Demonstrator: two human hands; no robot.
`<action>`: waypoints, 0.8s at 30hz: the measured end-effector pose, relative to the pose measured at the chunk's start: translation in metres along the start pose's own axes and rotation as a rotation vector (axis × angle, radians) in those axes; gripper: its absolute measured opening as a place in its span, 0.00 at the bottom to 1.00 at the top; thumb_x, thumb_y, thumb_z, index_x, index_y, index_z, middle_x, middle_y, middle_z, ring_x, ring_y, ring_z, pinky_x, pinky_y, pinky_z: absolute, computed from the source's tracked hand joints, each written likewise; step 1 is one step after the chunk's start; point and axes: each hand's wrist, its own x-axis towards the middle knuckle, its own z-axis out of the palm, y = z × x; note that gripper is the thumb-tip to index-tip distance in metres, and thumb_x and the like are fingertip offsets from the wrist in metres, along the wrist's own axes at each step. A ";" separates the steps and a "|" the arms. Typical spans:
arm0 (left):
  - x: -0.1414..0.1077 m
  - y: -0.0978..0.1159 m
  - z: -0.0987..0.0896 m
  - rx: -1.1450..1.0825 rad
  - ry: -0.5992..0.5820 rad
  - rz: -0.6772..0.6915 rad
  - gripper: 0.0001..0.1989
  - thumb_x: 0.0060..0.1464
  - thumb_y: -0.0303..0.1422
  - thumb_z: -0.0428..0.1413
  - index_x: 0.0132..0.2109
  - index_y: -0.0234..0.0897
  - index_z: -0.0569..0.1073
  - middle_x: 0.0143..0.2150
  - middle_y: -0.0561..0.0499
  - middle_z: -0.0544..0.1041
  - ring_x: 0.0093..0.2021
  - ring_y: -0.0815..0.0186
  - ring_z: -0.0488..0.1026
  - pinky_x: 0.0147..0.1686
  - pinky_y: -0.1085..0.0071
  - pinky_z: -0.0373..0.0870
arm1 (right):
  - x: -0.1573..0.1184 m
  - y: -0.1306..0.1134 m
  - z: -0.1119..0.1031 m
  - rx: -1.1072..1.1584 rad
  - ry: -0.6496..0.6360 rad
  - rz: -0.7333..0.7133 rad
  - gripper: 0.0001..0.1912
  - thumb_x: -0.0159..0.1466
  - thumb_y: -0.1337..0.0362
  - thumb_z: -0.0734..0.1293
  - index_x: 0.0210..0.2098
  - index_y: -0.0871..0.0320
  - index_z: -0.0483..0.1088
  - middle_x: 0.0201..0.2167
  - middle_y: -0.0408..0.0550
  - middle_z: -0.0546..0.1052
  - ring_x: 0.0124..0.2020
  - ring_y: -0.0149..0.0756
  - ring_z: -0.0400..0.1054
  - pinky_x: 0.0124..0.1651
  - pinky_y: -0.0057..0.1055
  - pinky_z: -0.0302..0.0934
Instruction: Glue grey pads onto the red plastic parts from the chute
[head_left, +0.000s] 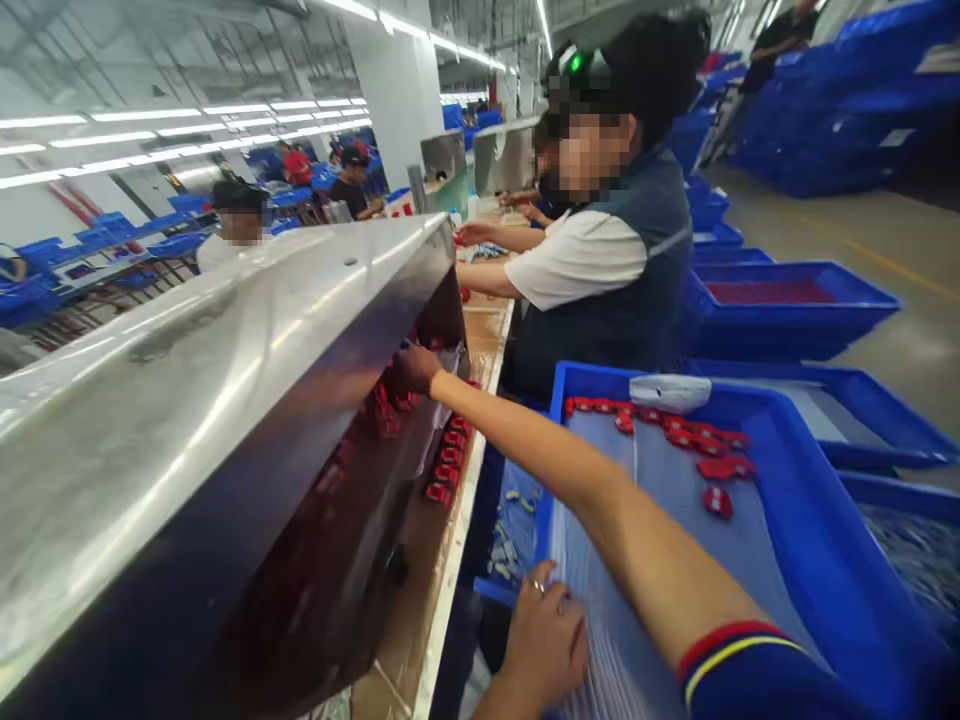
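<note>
My right hand (417, 369) reaches under the sloped metal hood (247, 330), close to several red parts (386, 410) in its dark inside. Its fingers are shaded and blurred, so what they hold, if anything, cannot be made out. My left hand (546, 632) is low in the view, by the near side of a large blue tray (817, 500). Its fingers are bent and apart, with a ring on one, and nothing shows in them. Small red plastic pieces (701, 438) lie in loose rows on the tray's lined bottom.
Rows of red pieces (448, 460) stand on the wooden bench edge (450, 560) beside the hood. A co-worker (607, 260) works farther along the bench. More blue bins (795, 310) stand at right. A lower bin holds small yellow-and-grey parts (506, 540).
</note>
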 end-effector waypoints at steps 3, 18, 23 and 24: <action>0.004 0.011 -0.029 0.025 -0.100 -0.011 0.09 0.64 0.29 0.53 0.47 0.38 0.78 0.47 0.46 0.80 0.64 0.50 0.69 0.68 0.50 0.66 | -0.088 0.049 -0.011 -0.009 -0.091 0.179 0.16 0.74 0.57 0.64 0.54 0.61 0.74 0.51 0.52 0.77 0.51 0.42 0.73 0.57 0.40 0.66; 0.193 0.010 0.004 0.301 -0.207 -0.166 0.30 0.63 0.27 0.53 0.70 0.38 0.61 0.76 0.32 0.53 0.71 0.38 0.57 0.62 0.49 0.67 | -0.515 0.195 -0.070 -0.329 -0.134 1.212 0.37 0.70 0.56 0.65 0.72 0.66 0.53 0.72 0.75 0.51 0.70 0.66 0.51 0.66 0.54 0.52; 0.265 -0.019 0.017 0.375 -0.167 -0.216 0.25 0.67 0.32 0.52 0.69 0.35 0.62 0.71 0.30 0.60 0.67 0.42 0.62 0.60 0.51 0.66 | -0.500 0.223 -0.059 -0.328 -0.148 1.203 0.42 0.68 0.51 0.66 0.75 0.57 0.49 0.77 0.66 0.43 0.75 0.65 0.40 0.70 0.56 0.45; 0.271 -0.024 0.019 0.388 -0.169 -0.218 0.24 0.67 0.33 0.52 0.68 0.35 0.63 0.68 0.32 0.64 0.65 0.44 0.64 0.60 0.52 0.66 | -0.495 0.231 -0.059 -0.324 -0.154 1.196 0.43 0.68 0.51 0.67 0.75 0.56 0.49 0.77 0.65 0.43 0.76 0.64 0.39 0.71 0.56 0.44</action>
